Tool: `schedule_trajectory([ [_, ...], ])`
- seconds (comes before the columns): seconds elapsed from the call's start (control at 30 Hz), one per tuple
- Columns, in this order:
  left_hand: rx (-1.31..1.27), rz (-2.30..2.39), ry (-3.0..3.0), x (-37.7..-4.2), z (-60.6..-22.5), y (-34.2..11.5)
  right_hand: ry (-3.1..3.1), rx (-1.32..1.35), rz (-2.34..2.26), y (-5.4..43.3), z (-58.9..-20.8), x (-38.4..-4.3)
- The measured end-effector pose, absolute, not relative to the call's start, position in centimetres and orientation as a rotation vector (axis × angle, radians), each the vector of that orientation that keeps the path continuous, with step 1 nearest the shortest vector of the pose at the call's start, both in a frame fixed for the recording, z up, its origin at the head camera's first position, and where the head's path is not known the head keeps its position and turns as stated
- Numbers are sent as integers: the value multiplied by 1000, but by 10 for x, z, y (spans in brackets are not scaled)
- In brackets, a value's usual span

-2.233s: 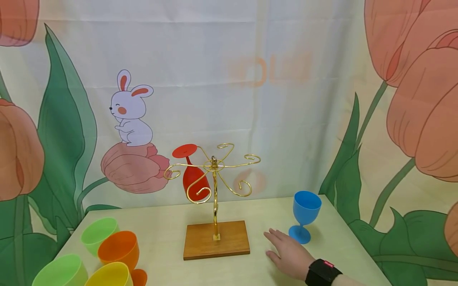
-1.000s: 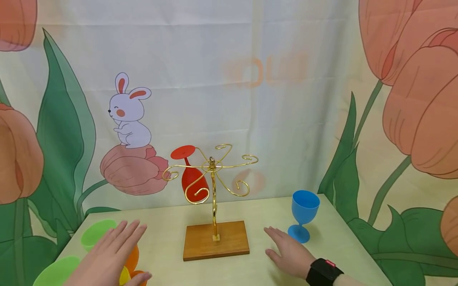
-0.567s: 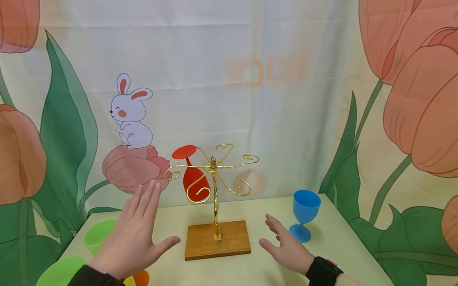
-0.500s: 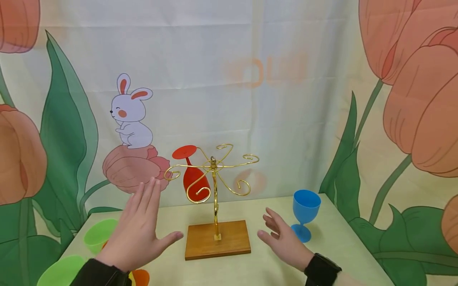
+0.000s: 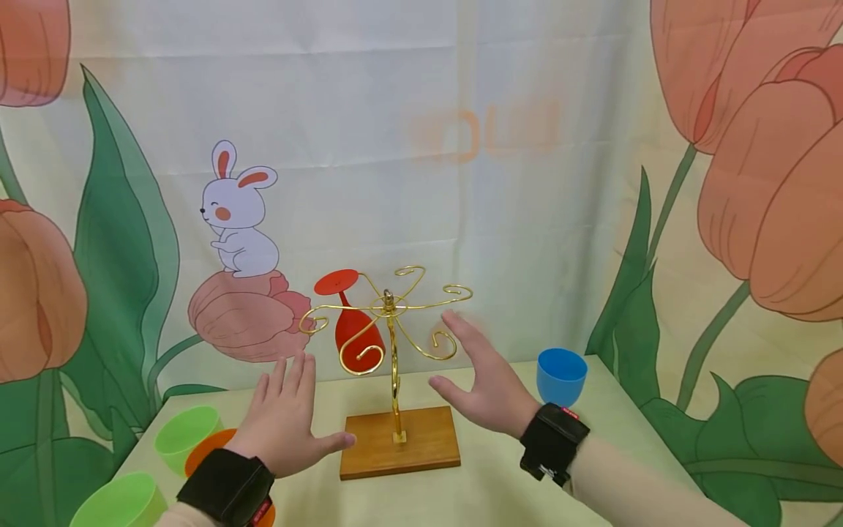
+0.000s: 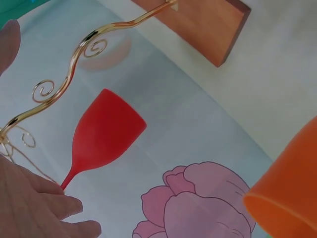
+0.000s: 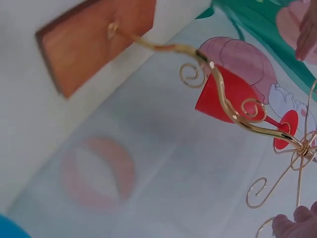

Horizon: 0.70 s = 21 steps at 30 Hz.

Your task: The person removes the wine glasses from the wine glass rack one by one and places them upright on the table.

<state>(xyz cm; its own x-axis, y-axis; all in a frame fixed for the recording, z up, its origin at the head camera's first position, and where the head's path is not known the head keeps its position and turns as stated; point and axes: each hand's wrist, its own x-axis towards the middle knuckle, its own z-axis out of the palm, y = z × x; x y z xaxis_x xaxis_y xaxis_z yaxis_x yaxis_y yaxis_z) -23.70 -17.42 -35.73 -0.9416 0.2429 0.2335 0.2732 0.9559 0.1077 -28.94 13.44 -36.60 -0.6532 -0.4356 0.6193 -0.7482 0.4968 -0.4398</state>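
A gold wire glass rack (image 5: 396, 366) stands on a wooden base (image 5: 431, 446), its curled arms spreading from the top. From one rear left arm hangs a red goblet (image 5: 352, 329), foot up and bowl down; the left wrist view shows this red goblet (image 6: 106, 131) too. My left hand (image 5: 283, 424), fingers extended and thumb out, is raised in front of the rack's left side. Opposite it, my right hand (image 5: 490, 384) is lifted with its index fingertip right by a curled arm on the right. Neither hand holds anything.
At the right, a blue goblet (image 5: 561, 373) stands on the table (image 5: 514, 479), its lower part hidden by my right wrist. Green cups (image 5: 187, 435) and an orange cup (image 5: 209, 448) stand at the left. A printed cloth (image 5: 369, 146) hangs behind the table.
My left hand has come into view from the lower left and moved toward the rack. The right hand has risen from the table beside the blue goblet and shifted left to the rack's arms.
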Motion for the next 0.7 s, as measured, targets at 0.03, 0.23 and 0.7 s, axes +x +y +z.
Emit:
schedule_trajectory([
  [0.03, -388, -197, -2896, -237, -359, -174, -2295, 1027, 921, 133, -364, -292],
  [0.23, -388, -184, -2923, -238, -365, -169, -2122, 1274, 510, 131, -351, -305],
  [0.7, -362, -92, -2881, -247, -361, -176, -2015, 1365, 179, 123, -338, -305],
])
